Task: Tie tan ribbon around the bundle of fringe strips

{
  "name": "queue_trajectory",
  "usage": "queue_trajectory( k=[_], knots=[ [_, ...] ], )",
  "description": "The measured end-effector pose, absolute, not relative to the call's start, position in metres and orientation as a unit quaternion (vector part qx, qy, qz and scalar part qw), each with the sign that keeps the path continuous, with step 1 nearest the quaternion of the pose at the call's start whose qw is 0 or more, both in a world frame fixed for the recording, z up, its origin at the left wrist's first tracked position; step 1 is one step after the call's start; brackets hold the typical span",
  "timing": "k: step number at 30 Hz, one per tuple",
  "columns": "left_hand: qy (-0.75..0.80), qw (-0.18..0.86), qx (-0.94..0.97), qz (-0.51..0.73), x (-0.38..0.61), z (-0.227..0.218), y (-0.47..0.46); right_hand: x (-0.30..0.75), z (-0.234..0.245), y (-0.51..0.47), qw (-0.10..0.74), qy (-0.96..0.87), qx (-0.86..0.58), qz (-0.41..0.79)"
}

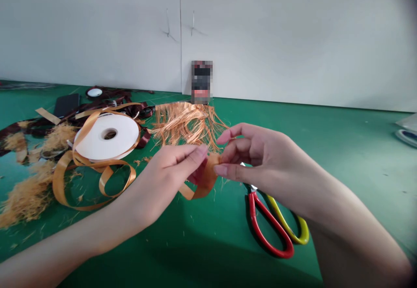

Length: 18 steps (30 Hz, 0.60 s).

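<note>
We held a ribbon strip (204,178).
Our left hand (169,170) and right hand (257,157) both pinched it, above the scissors (273,223).

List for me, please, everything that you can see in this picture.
table: one, green, under everything
ribbon spool: one, white with orange ribbon trailing off it, left
shredded ribbon: one bundle, orange, centre back
frayed fibres: several heaps, tan, far left
dark ribbon: tangled lengths, maroon, back left
flat slab: one, black, back left
scissors: red and yellow handles, one pair or two unclear, front right
blurred object: one, dark and red, centre back
ribbon piece: one, orange, pinched between both hands
left hand: one, bare, fingertips on the ribbon piece
right hand: one, bare, fingertips on the ribbon piece
</note>
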<state>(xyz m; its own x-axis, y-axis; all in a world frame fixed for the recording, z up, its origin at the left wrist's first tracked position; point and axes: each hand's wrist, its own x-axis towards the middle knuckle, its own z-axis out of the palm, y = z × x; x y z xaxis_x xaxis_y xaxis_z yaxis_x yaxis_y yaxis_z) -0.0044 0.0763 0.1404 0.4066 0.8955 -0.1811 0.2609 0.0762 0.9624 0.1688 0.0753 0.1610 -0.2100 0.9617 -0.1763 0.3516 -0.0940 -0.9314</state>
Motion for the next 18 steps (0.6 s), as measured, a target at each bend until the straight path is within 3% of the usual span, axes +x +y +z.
queue_trajectory(
  k=[10,18],
  knots=[
    [0.507,0.465,0.679,0.258,-0.0087,0.1386,0.0806,0.1758,0.1599,0.0765,0.298,-0.610,-0.566,0.468],
    [0.505,0.485,0.672,0.241,-0.0077,0.1381,0.0789,0.1706,0.1581,0.0753,0.303,-0.689,-0.555,0.355]
  ],
)
